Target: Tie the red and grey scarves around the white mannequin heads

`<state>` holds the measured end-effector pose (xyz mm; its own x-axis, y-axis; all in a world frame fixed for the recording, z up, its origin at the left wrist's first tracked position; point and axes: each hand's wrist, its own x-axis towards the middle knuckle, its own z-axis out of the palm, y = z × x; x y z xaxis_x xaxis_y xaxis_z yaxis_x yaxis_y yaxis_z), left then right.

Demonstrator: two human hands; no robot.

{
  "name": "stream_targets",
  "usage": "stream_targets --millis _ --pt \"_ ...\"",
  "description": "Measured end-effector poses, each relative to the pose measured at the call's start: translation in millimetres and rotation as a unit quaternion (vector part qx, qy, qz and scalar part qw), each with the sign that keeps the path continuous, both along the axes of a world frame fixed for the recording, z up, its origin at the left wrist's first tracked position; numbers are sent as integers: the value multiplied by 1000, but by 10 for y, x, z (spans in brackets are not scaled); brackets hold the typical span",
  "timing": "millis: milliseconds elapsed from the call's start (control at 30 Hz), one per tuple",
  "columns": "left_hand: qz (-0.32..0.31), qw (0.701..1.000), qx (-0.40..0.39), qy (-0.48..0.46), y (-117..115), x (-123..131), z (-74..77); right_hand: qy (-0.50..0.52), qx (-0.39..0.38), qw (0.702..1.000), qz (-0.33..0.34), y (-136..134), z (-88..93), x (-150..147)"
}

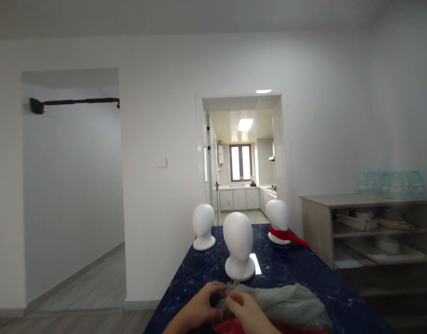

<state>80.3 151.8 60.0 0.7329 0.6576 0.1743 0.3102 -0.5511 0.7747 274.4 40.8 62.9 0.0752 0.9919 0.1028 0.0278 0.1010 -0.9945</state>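
Note:
My left hand (200, 306) curls its fingers on the bunched left end of a thin grey cloth (289, 297), low in the view. Close beside it, my right hand (248, 311) grips the same end with thumb and fingers. Red fabric (227, 326) shows beneath both hands, partly cut off by the bottom edge. Just beyond the cloth stands a bare white foam mannequin head (238, 241). Another white head (203, 225) is farther back on the left. At the back right, a third head (277, 215) has a red scarf (286, 234) around its neck.
The heads stand on a dark blue marble-patterned table (188, 276). To the right is a wooden shelf unit (317, 218) with water bottles (390, 183) on top and trays inside. A doorway behind the table opens onto a kitchen (239, 197).

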Motion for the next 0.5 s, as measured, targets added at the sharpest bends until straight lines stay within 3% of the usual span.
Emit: stream_targets --millis 100,167,233,300,367,433,500 --pt "83 996 28 2 255 -214 -41 -22 -32 996 80 -124 -63 22" --pt "138 990 38 3 377 -228 -67 -1 -23 995 101 -218 99 158" --pt "175 984 40 -3 452 -138 -77 9 22 998 61 -278 360 448" --pt "192 981 31 -19 493 36 -65 -42 84 994 -55 -290 605 920" --pt "197 979 13 -39 520 273 -38 -133 125 959 -218 -272 709 1537" --pt "201 978 -9 -60 547 551 -9 -215 137 894 -369 -251 605 2192" --pt "208 975 -25 -74 575 845 19 -267 102 830 -479 -243 321 2752"
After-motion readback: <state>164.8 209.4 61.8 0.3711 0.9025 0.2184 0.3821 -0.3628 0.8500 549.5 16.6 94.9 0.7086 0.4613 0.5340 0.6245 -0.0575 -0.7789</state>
